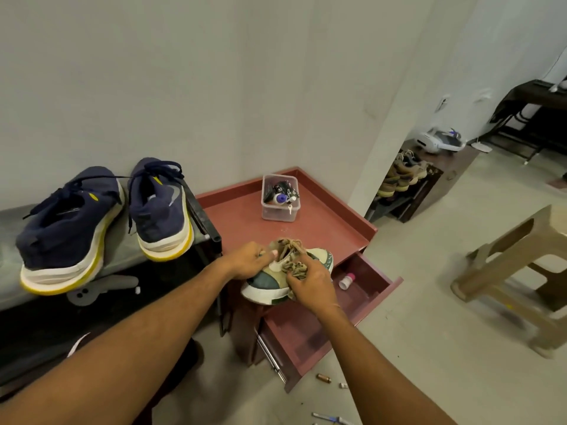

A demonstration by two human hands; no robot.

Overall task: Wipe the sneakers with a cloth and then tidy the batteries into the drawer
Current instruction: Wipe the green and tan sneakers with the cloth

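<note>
At the front edge of the red cabinet (242,216) sits a tan-and-green sneaker (266,279). The left hand (245,261) grips its top with curled fingers, and the right hand (310,282) curls round its side over a crumpled tan bundle, cloth or laces I cannot tell. The cabinet's drawer (366,297) stands open at its right, and a battery (323,378) lies on the floor in front.

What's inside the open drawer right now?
A small white bottle with a pink cap lies in the drawer. Nothing else shows; its left end is hidden behind the sneaker and right hand.
</note>
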